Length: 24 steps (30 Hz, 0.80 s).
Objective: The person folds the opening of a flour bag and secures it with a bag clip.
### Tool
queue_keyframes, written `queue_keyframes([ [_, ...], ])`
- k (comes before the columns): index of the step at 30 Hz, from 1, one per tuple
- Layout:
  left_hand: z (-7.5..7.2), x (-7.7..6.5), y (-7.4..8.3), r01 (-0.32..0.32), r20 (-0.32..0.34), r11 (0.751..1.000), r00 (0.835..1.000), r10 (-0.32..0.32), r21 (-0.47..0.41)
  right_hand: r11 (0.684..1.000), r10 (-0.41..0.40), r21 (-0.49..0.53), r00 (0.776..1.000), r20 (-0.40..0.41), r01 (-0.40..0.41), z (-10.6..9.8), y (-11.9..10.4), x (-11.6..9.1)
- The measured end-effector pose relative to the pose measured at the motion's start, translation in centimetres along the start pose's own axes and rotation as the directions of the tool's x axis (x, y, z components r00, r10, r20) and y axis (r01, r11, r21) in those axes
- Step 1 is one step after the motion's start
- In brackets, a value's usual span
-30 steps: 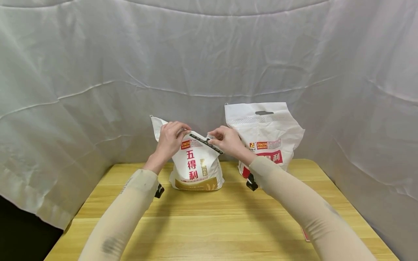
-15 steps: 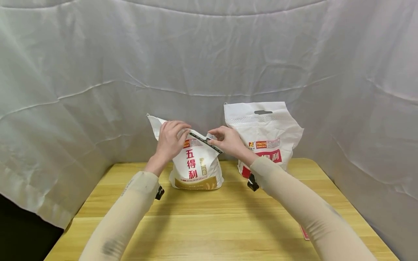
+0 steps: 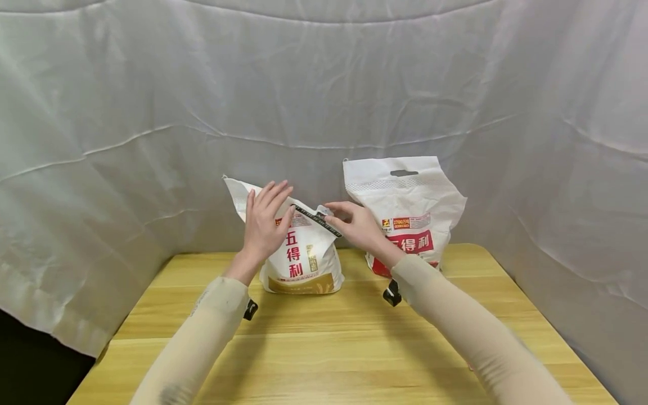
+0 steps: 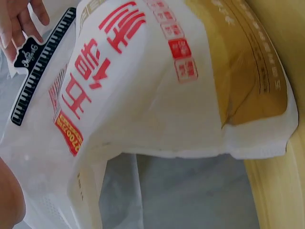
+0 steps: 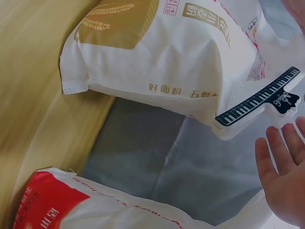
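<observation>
A white flour bag with red and gold print stands on the table, its upper left corner sticking up. Across its slanted top sits a long black-and-white clip with a piano-key pattern, also plain in the left wrist view. My left hand is raised at the bag's upper left with straight, spread fingers; whether it touches the bag I cannot tell. In the right wrist view my right hand has extended fingers just beside the handle of the clip, with a small gap between them.
A second, taller flour bag with a handle slot stands right of the first, behind my right forearm. Both bags are on a yellow wooden table. A grey curtain hangs close behind and along the sides.
My left hand has uncurled from the bag's top edge, its fingers now straight and lifted. The right hand has let go of the clip and drawn slightly right. The clip stays on the bag.
</observation>
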<state>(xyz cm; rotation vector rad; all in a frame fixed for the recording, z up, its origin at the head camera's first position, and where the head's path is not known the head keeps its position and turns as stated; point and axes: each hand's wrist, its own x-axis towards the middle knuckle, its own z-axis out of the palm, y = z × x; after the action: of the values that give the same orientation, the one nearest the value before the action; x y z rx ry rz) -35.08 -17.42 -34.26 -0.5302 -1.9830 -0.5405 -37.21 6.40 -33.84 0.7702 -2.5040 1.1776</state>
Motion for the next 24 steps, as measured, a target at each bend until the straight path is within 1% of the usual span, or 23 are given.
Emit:
queue_keyframes([
  [3,0.3,-0.3,0.4,0.016,-0.013,1.000,1.000,-0.016,-0.014,1.000,-0.004,0.019,1.000,-0.013,0.004,0.0,0.2,-0.4],
  [7,0.9,-0.8,0.8,0.045,-0.049,0.998,0.998,-0.047,-0.045,0.994,-0.013,0.111,1.000,-0.028,0.016,-0.1,0.4,-0.9],
  [11,1.2,-1.3,1.3,0.071,-0.090,0.994,0.993,-0.078,-0.078,0.974,-0.035,0.223,0.998,-0.053,0.046,-0.2,0.7,-1.6],
  [14,1.4,-1.5,1.9,0.085,-0.117,0.991,0.988,-0.097,-0.106,0.954,-0.063,0.290,0.996,-0.067,0.080,-0.8,-0.3,-2.6],
  [18,1.9,-1.8,2.7,0.095,-0.155,0.985,0.981,-0.117,-0.144,0.936,-0.077,0.337,0.994,-0.076,0.098,-1.7,-1.6,-4.1],
  [21,2.3,-1.9,3.3,0.095,-0.174,0.980,0.977,-0.125,-0.173,0.938,-0.061,0.335,0.993,-0.098,0.091,-1.9,-1.4,-4.8],
  [24,2.8,-2.0,4.0,0.095,-0.197,0.978,0.972,-0.132,-0.187,0.937,-0.053,0.336,0.989,-0.141,0.098,-2.3,-1.3,-5.4],
])
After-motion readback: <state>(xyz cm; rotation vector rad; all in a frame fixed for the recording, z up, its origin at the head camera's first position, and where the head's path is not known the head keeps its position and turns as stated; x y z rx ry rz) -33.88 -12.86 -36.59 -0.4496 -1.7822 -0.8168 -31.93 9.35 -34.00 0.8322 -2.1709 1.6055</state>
